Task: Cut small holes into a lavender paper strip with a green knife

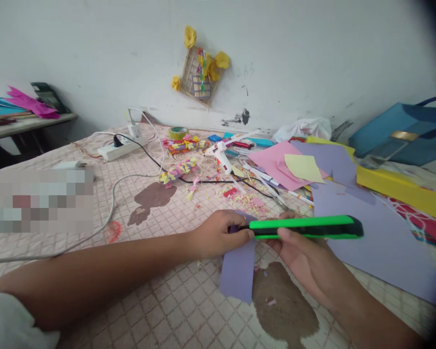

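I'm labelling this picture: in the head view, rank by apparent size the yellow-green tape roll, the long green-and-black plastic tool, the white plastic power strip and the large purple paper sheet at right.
Large purple sheet
Green-and-black tool, though its nearness enlarges it
White power strip
Tape roll

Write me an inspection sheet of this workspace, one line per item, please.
Surface: cream, diamond-patterned cloth with brown patches and a red mark.
Job's things: purple paper strip; long green-and-black tool, its narrow end at the strip.
Clutter: yellow and pink paper scraps beside a white glue gun; large purple sheet at right.
Grippers: bare hands; left pinches strip and tool's narrow end, right holds tool's body.
Cables: white cable curving across the left; black cable near the scraps; white power strip behind.
Surroundings: white wall with yellow-flowered hanging; blue bag, right.
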`<control>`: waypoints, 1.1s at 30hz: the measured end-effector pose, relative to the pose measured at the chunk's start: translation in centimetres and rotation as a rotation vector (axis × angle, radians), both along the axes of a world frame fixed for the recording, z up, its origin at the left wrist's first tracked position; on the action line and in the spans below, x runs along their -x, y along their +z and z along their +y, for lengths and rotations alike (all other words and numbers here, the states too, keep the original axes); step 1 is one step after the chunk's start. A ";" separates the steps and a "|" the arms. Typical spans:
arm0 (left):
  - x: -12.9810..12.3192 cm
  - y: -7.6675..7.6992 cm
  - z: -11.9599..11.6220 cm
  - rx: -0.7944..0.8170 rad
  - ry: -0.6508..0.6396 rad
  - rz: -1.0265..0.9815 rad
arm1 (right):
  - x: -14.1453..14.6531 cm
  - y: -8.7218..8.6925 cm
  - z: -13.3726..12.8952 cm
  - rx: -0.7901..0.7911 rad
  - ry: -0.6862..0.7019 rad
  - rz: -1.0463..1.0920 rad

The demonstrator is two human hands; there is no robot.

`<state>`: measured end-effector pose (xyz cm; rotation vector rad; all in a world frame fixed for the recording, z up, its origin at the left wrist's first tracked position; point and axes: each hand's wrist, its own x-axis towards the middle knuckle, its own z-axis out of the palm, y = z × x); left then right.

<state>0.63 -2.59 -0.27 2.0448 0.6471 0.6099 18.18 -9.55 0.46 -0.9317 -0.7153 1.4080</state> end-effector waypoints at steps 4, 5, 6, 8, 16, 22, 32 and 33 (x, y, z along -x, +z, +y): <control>0.0 -0.1 0.2 0.046 0.017 -0.004 | -0.2 0.6 0.2 -0.008 -0.073 0.157; 0.0 -0.1 0.2 0.044 0.017 -0.004 | -0.3 0.7 0.2 -0.017 -0.085 0.180; 0.0 -0.1 0.2 0.042 0.021 -0.003 | -0.4 0.7 0.2 -0.038 -0.086 0.199; 0.0 -0.1 0.3 0.054 0.040 0.004 | -0.5 0.8 0.2 -0.092 -0.079 0.221; 0.1 -0.1 0.4 0.087 0.083 0.035 | -0.9 0.2 0.8 -0.133 -0.100 0.141; 0.1 -0.1 0.3 0.056 0.088 0.041 | -0.9 0.0 0.8 -0.163 -0.088 0.123; 0.1 -0.2 0.4 0.108 0.027 -0.038 | -0.9 -0.5 0.8 -0.171 -0.049 0.066; 0.1 -0.2 0.4 0.138 0.023 -0.047 | -0.9 -0.6 0.8 -0.170 -0.064 0.042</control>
